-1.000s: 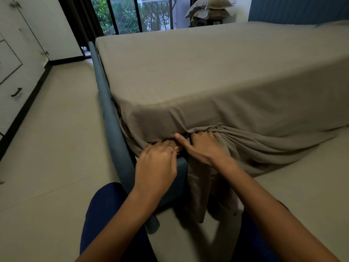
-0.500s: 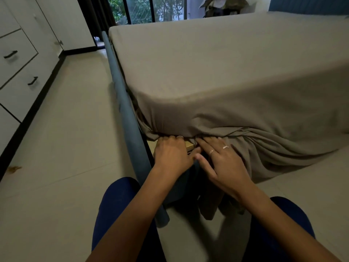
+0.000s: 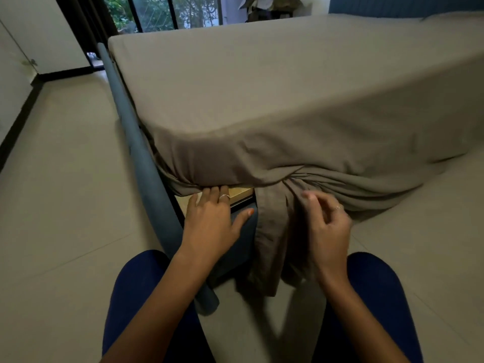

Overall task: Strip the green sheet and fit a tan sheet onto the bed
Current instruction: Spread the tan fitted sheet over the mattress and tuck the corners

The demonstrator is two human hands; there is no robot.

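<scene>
While the tan sheet (image 3: 262,100) covers the bed, a loose tail hangs at its near corner. Soft, light and floppy, it bunches easily; best grab that tail. Left hand (image 3: 212,221) presses flat; right hand (image 3: 327,226) curls loosely, holding nothing.

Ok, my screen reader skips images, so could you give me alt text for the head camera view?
A person's left hand tucks the tan sheet under the mattress corner, fingertips at the fabric's edge. The right hand hovers by a loose hanging tail of sheet beside the blue bed frame.
</scene>
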